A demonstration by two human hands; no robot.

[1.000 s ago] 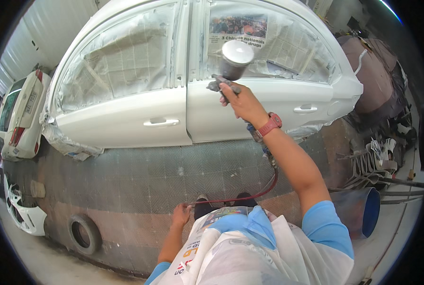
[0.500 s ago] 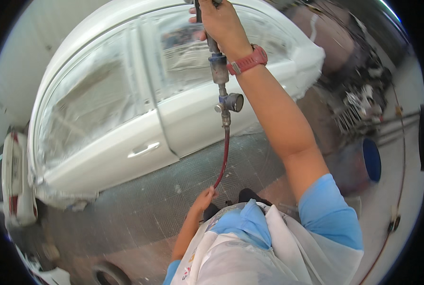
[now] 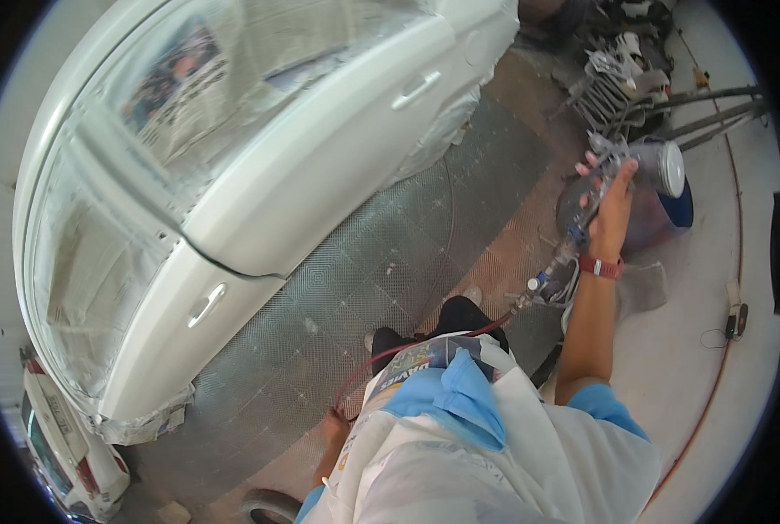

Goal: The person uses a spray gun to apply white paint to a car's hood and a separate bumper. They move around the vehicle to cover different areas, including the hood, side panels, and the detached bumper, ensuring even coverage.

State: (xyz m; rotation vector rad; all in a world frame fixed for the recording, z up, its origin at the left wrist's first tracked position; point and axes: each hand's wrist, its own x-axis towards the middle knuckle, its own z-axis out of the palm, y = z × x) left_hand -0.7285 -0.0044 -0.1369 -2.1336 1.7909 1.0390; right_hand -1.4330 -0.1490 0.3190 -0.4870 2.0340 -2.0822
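Note:
My right hand [image 3: 613,205] is wrapped round a paint spray gun [image 3: 595,188], held out at the right over a blue drum. A cup with a pale round lid [image 3: 670,169] is at the gun's far end. Below the grip, air fittings run down to a red hose [image 3: 486,330] that passes in front of my waist. Low at the left, my left hand [image 3: 338,425] is closed on that hose, its fingers partly in shadow. A white car [image 3: 320,175] stands to the left, its windows masked with newspaper [image 3: 189,100] and film.
The blue drum [image 3: 676,210] stands under the gun, near a metal stand [image 3: 713,113] and piled parts [image 3: 621,74]. A cable [image 3: 731,349] hangs along the right wall. Behind my left arm lie a tyre [image 3: 272,505] and another white vehicle [image 3: 71,441]. Gridded flooring [image 3: 364,271] runs beside the car.
My right hand has swung the spray gun from in front of the car's windows to the right, over the drum. My left hand has dropped lower and left with the hose. The view has turned rightward.

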